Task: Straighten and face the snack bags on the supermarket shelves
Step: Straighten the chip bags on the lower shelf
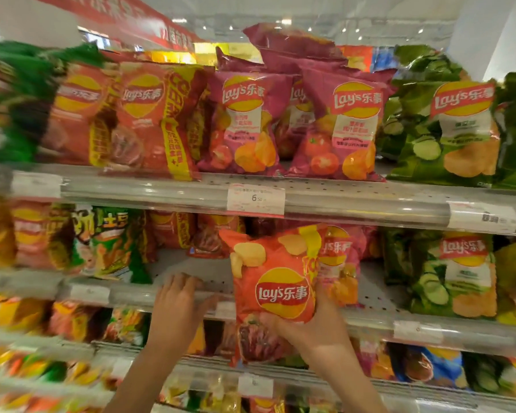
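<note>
My right hand [313, 326] grips an orange-red Lay's bag [276, 281] from below, holding it upright in front of the middle shelf [191, 296]. My left hand [181, 299] rests open on that shelf's front edge, just left of the bag, beside a bare gap in the row. Behind the held bag stands a pink tomato bag [340, 263]. On the top shelf [340, 201], red bags [149, 117], pink tomato bags [340, 126] and green cucumber bags [459, 129] face forward; one pink bag [289, 43] lies loose on top of the others.
Green cucumber bags [456, 272] fill the middle shelf's right end, mixed bags [111, 242] its left end. Lower shelves [280, 380] hold more snack bags. A price tag [255, 199] hangs on the top shelf rail. The left side is motion-blurred.
</note>
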The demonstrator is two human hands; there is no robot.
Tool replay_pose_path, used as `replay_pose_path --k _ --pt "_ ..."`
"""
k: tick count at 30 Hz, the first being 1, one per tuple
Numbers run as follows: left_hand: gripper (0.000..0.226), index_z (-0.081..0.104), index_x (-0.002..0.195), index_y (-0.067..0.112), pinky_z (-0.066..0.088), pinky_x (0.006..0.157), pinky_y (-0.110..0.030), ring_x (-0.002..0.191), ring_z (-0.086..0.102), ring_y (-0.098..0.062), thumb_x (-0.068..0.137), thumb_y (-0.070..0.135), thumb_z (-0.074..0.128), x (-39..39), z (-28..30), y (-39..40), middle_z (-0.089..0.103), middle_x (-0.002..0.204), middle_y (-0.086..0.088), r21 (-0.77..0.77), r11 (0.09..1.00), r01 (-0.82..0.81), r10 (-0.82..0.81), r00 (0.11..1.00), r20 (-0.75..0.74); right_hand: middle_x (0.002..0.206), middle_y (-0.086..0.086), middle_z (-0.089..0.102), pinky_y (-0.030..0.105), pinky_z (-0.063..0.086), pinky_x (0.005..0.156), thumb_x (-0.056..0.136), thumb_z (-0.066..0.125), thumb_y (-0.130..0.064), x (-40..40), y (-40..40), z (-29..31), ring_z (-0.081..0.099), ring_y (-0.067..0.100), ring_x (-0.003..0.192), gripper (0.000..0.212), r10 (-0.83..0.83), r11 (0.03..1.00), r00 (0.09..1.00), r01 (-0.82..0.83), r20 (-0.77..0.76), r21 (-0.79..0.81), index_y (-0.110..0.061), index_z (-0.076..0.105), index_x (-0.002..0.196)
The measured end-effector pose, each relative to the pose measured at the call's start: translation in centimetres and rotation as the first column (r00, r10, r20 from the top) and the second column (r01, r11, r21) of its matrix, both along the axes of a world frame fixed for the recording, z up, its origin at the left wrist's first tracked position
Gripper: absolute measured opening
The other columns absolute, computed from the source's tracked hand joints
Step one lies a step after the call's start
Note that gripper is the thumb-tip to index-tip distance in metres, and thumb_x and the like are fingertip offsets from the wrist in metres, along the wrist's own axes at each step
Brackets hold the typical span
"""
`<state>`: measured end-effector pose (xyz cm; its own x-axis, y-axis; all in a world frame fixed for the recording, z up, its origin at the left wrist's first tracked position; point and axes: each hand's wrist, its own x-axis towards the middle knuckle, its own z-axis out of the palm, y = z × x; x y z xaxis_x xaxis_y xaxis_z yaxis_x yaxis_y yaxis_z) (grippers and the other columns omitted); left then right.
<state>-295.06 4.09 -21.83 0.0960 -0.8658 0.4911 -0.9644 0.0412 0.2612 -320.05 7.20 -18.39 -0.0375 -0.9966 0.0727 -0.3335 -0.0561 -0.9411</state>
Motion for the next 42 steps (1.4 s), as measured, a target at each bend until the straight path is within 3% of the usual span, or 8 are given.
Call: replay_pose_path --k 2,8,15,21,25,30,38,42 --pt "0.031 0.072 0.088 0.007 0.052 0.073 -0.047 0.087 0.063 -0.039 0.066 0.018 0.091 1.7 0.1 0.3 0.067 0.090 -0.012 0.004 1.000 0.019 -0.019 1.000 -0.002 0.102 -0.023 0.069 0.030 0.056 0.084 0.035 0.085 -0.077 1.9 -1.3 0.5 0.066 -0.002 0.093 0.101 -0.003 1.000 0.999 0.002 -0.044 -0.019 -0.045 0.048 0.123" --pt "0.010 0.076 0.089 0.012 0.049 0.081 -0.042 0.093 0.060 -0.030 0.080 0.016 0.079 5.9 0.3 -0.4 0.068 0.094 -0.005 0.041 0.989 0.145 -0.142 0.988 -0.062 0.096 -0.032 0.063 0.017 0.046 0.068 0.044 0.081 -0.075 6.6 -4.2 1.4 0.059 -0.012 0.084 0.076 -0.026 0.997 0.997 0.021 -0.072 -0.076 -0.049 0.047 0.107" --pt "0.018 0.072 0.073 0.014 0.044 0.072 -0.033 0.087 0.059 -0.022 0.082 0.029 0.077 7.1 0.3 -1.7 0.064 0.084 -0.001 0.018 0.971 0.239 -0.235 0.963 -0.136 0.099 -0.019 0.063 0.035 0.051 0.087 0.050 0.088 -0.065 10.5 -8.5 1.2 0.063 0.014 0.096 0.082 -0.236 0.968 0.971 0.238 0.030 -0.076 -0.039 0.043 0.115" --pt "0.023 0.067 0.077 0.016 0.046 0.076 -0.034 0.091 0.055 -0.019 0.086 0.037 0.072 7.9 -0.3 -2.6 0.059 0.087 0.002 0.014 0.956 0.293 -0.288 0.947 -0.143 0.093 -0.030 0.057 0.025 0.045 0.081 0.058 0.092 -0.056 12.0 -9.8 -0.2 0.057 -0.002 0.085 0.079 -0.260 0.961 0.965 0.263 0.041 -0.080 -0.041 0.042 0.118" --pt "0.022 0.066 0.069 0.015 0.051 0.068 -0.037 0.082 0.059 -0.021 0.075 0.028 0.083 7.8 -0.5 -2.5 0.060 0.080 0.001 -0.016 0.960 0.279 -0.277 0.944 -0.181 0.095 -0.030 0.060 0.011 0.041 0.071 0.055 0.093 -0.058 12.3 -9.7 -1.0 0.055 -0.012 0.085 0.083 -0.195 0.980 0.981 0.195 0.011 -0.032 -0.043 0.043 0.120" --pt "0.022 0.067 0.071 0.014 0.052 0.069 -0.038 0.083 0.057 -0.019 0.073 0.028 0.084 7.4 -0.6 -2.2 0.060 0.081 0.002 -0.021 0.968 0.251 -0.249 0.942 -0.225 0.123 -0.011 0.067 0.036 0.052 0.103 0.047 0.090 -0.067 11.9 -10.5 -0.1 0.064 0.013 0.114 0.109 -0.079 0.994 0.995 0.083 -0.052 0.071 -0.033 0.044 0.139" --pt "0.019 0.068 0.075 0.014 0.049 0.077 -0.037 0.088 0.053 -0.019 0.080 0.027 0.080 7.2 -0.7 -2.0 0.058 0.084 0.003 -0.035 0.971 0.237 -0.239 0.944 -0.229 0.133 -0.004 0.065 0.031 0.049 0.098 0.041 0.076 -0.084 11.4 -9.2 0.7 0.061 0.016 0.113 0.125 -0.077 0.991 0.991 0.088 -0.106 0.101 -0.028 0.037 0.144" --pt "0.017 0.067 0.079 0.017 0.047 0.084 -0.034 0.094 0.050 -0.018 0.087 0.031 0.073 7.1 -1.1 -1.7 0.057 0.089 0.005 -0.049 0.972 0.231 -0.236 0.948 -0.215 0.147 0.010 0.050 0.046 0.043 0.108 0.059 0.066 -0.080 11.7 -6.8 0.1 0.047 0.030 0.136 0.120 -0.256 0.965 0.947 0.240 -0.196 -0.102 -0.016 0.031 0.155"
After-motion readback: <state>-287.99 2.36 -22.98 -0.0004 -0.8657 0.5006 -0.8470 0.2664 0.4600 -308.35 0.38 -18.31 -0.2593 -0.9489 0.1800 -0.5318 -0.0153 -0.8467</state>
